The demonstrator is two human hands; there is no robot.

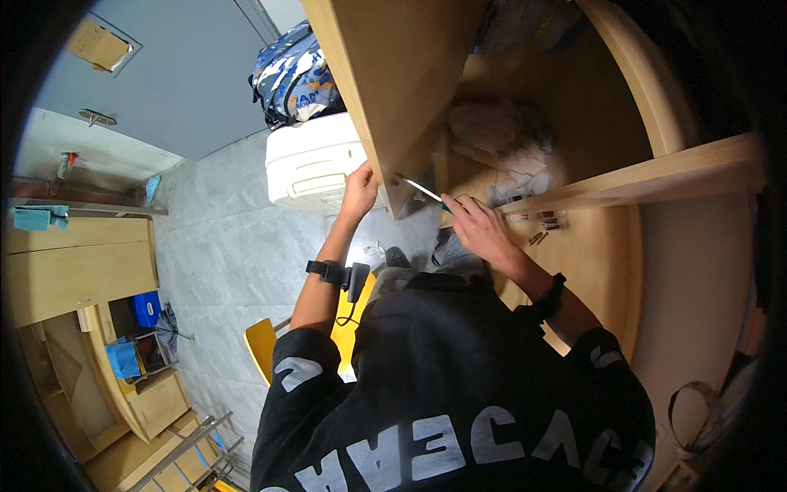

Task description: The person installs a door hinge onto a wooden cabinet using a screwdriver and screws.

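Observation:
My right hand (482,230) is closed round the handle of a screwdriver (421,189), whose long bright shaft points up and left. Its tip is at or close to a small metal fitting on the inner face of a wooden cabinet door (414,90); whether they touch I cannot tell. The handle is mostly hidden in my fingers, with a dark green bit showing. My left hand (359,190) grips the lower corner of the door's edge, its fingertips partly hidden.
Wrapped soft items (500,135) lie inside the open cabinet. Small metal parts (539,238) rest on the wooden surface by my right wrist. Left of the door stand a white suitcase (316,160) and a blue patterned bag (295,78). A yellow chair (261,348) is behind my left arm.

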